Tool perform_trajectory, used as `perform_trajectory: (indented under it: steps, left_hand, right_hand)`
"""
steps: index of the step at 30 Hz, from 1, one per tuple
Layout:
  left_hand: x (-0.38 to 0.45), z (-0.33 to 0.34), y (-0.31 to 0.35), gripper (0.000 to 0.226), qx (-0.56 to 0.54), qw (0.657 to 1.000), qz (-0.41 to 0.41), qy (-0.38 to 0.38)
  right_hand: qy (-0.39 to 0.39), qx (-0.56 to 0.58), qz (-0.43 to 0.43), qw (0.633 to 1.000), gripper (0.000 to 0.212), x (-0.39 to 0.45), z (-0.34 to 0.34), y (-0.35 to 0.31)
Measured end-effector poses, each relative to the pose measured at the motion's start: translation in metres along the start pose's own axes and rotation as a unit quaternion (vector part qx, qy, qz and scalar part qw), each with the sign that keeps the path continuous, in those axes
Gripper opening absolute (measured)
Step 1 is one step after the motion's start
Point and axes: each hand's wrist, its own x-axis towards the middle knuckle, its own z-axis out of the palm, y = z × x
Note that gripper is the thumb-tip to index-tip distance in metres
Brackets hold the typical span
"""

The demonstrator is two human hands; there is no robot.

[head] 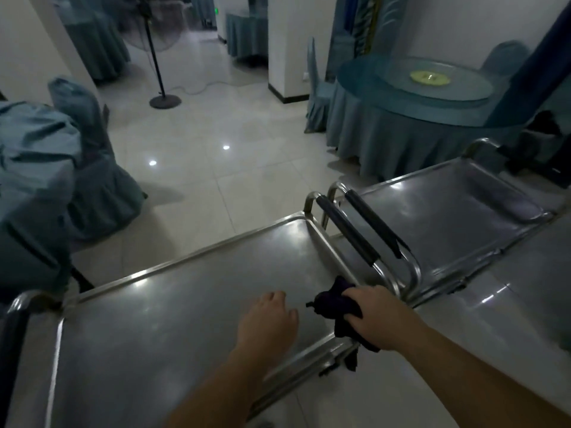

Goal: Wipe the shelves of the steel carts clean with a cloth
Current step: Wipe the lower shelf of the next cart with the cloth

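Two steel carts stand end to end under the person's view, the near cart's flat stainless top shelf (185,304) running lengthwise from lower left to upper right, and the far cart's matching tray shelf (448,217) lying beyond a pair of black-sleeved tubular push handles (355,230). The right hand (375,318) grips a crumpled dark purple cloth (335,307) at the near shelf's right end, close to the raised rim and corner, with a tail of fabric hanging over the front edge. The left hand (268,319) is empty, fingers loosely bent, over the shelf just beside the cloth; whether it touches the steel cannot be told. From the cloth, most of the near shelf stretches away to the left along its long axis, so the next stroke would likely sweep leftward, led by the right hand, which already holds the cloth. The far shelf lies up and to the right, past the handles, within easier reach of the right arm. No brand, label or readable writing shows on the carts or cloth.
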Motion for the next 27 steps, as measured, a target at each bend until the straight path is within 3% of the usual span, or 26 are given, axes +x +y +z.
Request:
perform_trajectory:
  steps: [6,12,19,27]
  left_hand:
    - [0.046,-0.018,0.024,0.057,0.022,0.999,0.047,-0.016]
    - [0.086,-0.013,0.05,0.059,0.022,0.998,0.043,-0.028]
    - [0.127,0.007,0.087,0.059,0.012,0.998,-0.057,-0.005]
    - [0.136,0.042,0.162,0.055,-0.057,0.978,-0.199,0.04]
  right_hand:
    - [-0.004,-0.001,0.0,1.0,0.037,0.028,-0.026,0.021]
    - [-0.015,-0.025,-0.005,1.0,0.044,0.064,-0.041,0.062]
    - [-0.032,-0.024,-0.083,0.996,0.046,0.13,-0.061,0.124]
    - [-0.073,0.004,-0.281,0.957,0.051,0.179,-0.096,0.173]
